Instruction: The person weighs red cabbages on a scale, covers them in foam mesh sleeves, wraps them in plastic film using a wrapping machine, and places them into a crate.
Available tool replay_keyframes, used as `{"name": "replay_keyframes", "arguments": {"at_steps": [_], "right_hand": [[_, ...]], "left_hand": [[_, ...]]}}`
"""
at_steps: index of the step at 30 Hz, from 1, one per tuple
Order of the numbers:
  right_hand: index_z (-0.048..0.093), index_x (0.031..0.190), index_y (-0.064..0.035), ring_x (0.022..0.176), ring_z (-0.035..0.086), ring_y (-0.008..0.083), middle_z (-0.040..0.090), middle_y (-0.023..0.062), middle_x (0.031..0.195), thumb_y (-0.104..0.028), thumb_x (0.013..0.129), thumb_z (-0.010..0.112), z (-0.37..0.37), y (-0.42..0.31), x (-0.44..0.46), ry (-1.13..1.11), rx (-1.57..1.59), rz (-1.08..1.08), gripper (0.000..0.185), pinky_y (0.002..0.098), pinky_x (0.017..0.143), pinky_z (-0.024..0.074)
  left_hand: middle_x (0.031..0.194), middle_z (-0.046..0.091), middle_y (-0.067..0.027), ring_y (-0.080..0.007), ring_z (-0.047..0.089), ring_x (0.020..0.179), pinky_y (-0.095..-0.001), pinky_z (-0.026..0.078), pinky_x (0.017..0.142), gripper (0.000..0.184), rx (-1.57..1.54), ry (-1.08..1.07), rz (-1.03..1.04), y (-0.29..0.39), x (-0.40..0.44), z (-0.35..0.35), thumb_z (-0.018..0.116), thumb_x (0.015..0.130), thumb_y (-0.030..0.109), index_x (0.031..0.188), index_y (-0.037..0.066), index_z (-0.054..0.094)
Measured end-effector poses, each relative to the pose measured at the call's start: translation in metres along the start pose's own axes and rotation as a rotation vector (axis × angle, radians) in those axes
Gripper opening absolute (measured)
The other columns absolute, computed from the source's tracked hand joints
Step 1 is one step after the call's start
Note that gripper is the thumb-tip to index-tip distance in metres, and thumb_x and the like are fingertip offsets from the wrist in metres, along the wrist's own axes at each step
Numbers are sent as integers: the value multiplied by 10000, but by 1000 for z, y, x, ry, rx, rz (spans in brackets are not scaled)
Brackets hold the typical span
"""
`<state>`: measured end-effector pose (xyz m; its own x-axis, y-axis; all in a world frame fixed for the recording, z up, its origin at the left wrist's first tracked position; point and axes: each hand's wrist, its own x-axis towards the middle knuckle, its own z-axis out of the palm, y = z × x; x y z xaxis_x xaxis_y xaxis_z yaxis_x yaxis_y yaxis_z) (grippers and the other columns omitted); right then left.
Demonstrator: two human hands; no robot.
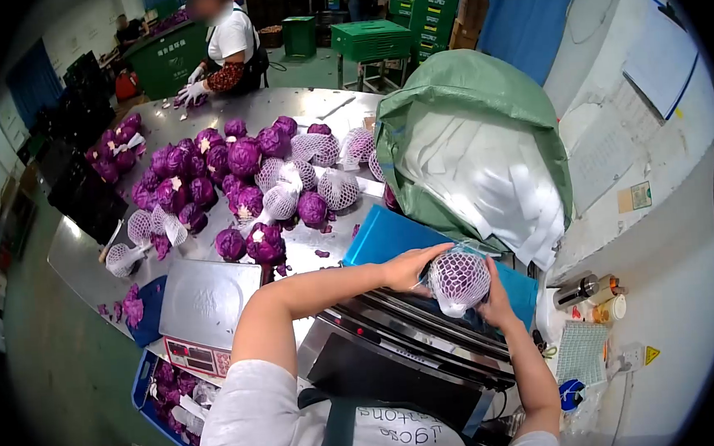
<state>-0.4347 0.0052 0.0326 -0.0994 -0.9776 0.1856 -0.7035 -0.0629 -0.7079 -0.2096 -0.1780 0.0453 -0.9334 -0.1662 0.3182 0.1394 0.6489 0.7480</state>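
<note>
Largest first: a metal bench [81,252] is covered over much of its far side by purple cabbages [177,162], some netted, some bare. At its right end a green sack [467,77] is filled with white foam sleeves [475,154]. Nearest the body, a dark machine with metal rails [383,377] is set beside a weighing scale [208,293]; behind the rails a blue panel [384,236] is seen. Above the rails and panel, one netted cabbage [461,275] is held up, its gathered net end [454,308] turned toward the body. It is pressed from one side by the left hand [413,267] and from the other by the right hand [497,300]; the grip of both is clamped on it. Clear film seems to be present around it, though this cannot be confirmed. Judged for good handling: pressure should be shared evenly, the net end left unsnagged, any film smoothed without tugging, and fingers kept off the rails.
</note>
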Motion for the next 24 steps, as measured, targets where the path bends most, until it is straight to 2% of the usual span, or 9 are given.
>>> {"name": "replay_keyframes", "arguments": {"at_steps": [4, 8, 11, 13, 15, 17, 20, 21, 24], "right_hand": [[232, 1434, -48, 1157, 508, 236, 503, 122, 1293, -27, 541, 813, -11, -28, -7, -92, 424, 181, 1065, 339, 1006, 375], [392, 1334, 25, 1154, 495, 206, 531, 105, 1260, -150, 473, 897, -25, -95, -37, -327, 395, 309, 1013, 350, 1012, 371], [408, 1342, 16, 1189, 471, 200, 505, 99, 1308, -309, 557, 856, -3, -82, -101, -618, 662, 600, 961, 356, 1047, 336], [411, 1354, 8, 1234, 437, 208, 459, 99, 1367, -354, 710, 757, 26, -98, -130, -503, 495, 287, 815, 378, 1063, 322], [395, 1376, -10, 1276, 399, 217, 399, 104, 1426, -352, 856, 622, 65, -106, -149, -499, 617, 689, 663, 394, 1074, 316], [348, 1410, -51, 1311, 364, 228, 351, 98, 1457, -434, 928, 508, 114, -52, -211, -594, 1023, 835, 636, 397, 1078, 322], [339, 1408, -120, 1176, 516, 250, 532, 58, 1297, -572, 889, 482, 135, -108, -221, -247, 1352, 804, 703, 414, 1007, 405], [373, 1371, -60, 1081, 578, 242, 577, 83, 1225, -516, 927, 459, 129, -112, -223, -247, 1136, 1041, 642, 402, 951, 454], [469, 1267, 34, 1054, 586, 248, 580, 143, 1189, -374, 975, 425, 110, -129, -245, -228, 951, 917, 504, 378, 916, 481]], "left_hand": [[1296, 494, -141, -215, 491, 1172, -356, 386, 1010, 897, -518, -66, -172, 15, -9, -1, 822, 687, 289, 1385, 42, 317], [1068, 607, -166, -202, 601, 862, -324, 506, 732, 754, -454, -167, -408, 79, -37, -19, 663, 781, 561, 1228, -25, 501], [1038, 630, -165, -213, 574, 953, -369, 439, 879, 736, -722, -511, -579, 115, -87, -5, 494, 862, 636, 1115, -52, 567], [923, 650, -142, -197, 613, 835, -368, 478, 814, 832, -621, -436, -516, 103, -131, 38, 346, 859, 724, 1061, -41, 605], [832, 642, -99, -166, 608, 713, -325, 503, 706, 897, -842, -679, -718, 110, -159, 54, 228, 840, 775, 1085, -1, 608], [798, 633, -76, -149, 597, 692, -278, 491, 656, 910, -1011, -608, -824, 118, -195, 75, 194, 821, 798, 1079, 29, 606], [833, 642, -72, -145, 609, 727, -249, 490, 666, 884, -1201, -494, -984, 120, -232, 82, 227, 815, 802, 1059, 41, 605], [845, 645, -75, -144, 610, 742, -246, 488, 682, 872, -1211, -444, -1022, 119, -242, 84, 242, 818, 798, 1062, 43, 604], [934, 652, -81, -156, 613, 872, -262, 473, 804, 722, -1249, -260, -927, 125, -279, 88, 370, 880, 679, 1031, 24, 636]]}}
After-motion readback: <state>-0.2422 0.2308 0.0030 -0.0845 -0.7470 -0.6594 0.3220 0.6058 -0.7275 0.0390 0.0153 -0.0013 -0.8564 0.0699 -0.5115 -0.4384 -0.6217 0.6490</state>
